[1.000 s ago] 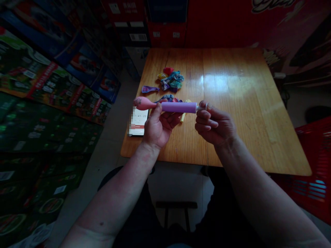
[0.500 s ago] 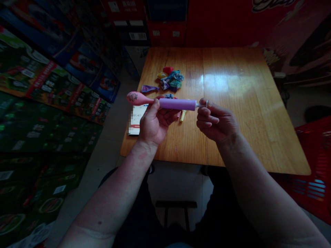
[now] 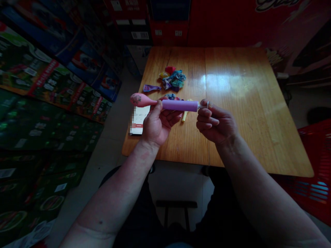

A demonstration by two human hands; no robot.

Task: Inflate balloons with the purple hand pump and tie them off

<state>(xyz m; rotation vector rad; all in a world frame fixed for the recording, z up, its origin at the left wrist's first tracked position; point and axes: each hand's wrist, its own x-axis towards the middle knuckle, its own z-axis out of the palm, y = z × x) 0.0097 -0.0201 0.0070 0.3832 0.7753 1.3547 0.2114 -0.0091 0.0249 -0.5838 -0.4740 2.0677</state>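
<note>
A purple balloon pump (image 3: 180, 105) lies level between my hands, above the wooden table (image 3: 253, 137). On its left end sits a pink balloon (image 3: 141, 100) with a dark print, slightly swollen. My left hand (image 3: 158, 124) is closed around the balloon's neck and the pump's left end, thumb on top. At the other end, my right hand (image 3: 216, 120) grips the pump's white handle (image 3: 207, 104), its fingers curled. The handle's rod stands only a little way out of the barrel. Part of the balloon's neck is hidden by my left thumb.
Limp coloured balloons (image 3: 173, 79) lie in a heap farther back, with a purple one (image 3: 152, 88) beside them and a yellow one (image 3: 184, 116) under the pump. A phone (image 3: 139, 120) lies by my left hand. Boxes (image 3: 38, 124) are stacked left; a red basket (image 3: 315, 165) stands right.
The pump, balloon and left hand have shifted very slightly right in the picture, as has the table. The pump's rod shows about the same short length, and both grips are unchanged.
</note>
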